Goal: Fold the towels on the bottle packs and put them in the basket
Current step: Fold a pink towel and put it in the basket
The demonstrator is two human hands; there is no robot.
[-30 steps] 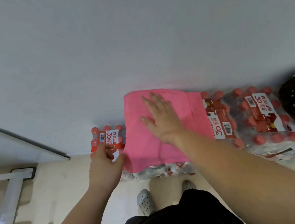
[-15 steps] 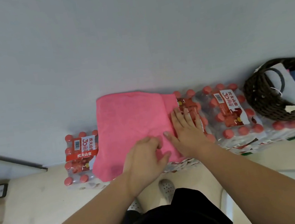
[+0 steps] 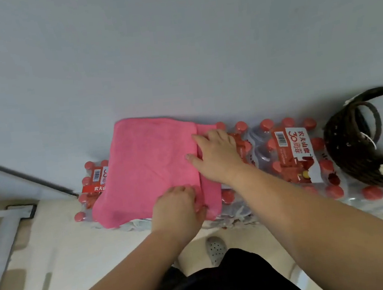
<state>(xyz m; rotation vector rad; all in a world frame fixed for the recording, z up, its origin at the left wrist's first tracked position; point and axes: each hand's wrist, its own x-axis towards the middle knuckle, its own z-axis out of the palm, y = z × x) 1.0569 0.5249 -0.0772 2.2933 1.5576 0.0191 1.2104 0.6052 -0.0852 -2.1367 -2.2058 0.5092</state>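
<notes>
A pink towel [image 3: 150, 168] lies folded over on the shrink-wrapped bottle packs [image 3: 289, 155] with red caps, against the wall. A narrow strip of its lower layer shows along its right edge. My left hand [image 3: 177, 206] pinches the towel's near right corner. My right hand [image 3: 218, 156] lies on the right edge farther back, fingers at the fold's edge. The dark wicker basket [image 3: 353, 150] stands on the packs at the far right, with pale and pink cloth inside.
A grey wall rises right behind the packs. A glass panel edge [image 3: 22, 176] and a white metal frame [image 3: 3, 237] stand at the left. My feet in grey perforated shoes [image 3: 215, 249] are on the cream floor below the packs.
My left hand moved from the towel's left edge to its near right corner. My right hand slid from the middle of the towel to its right edge.
</notes>
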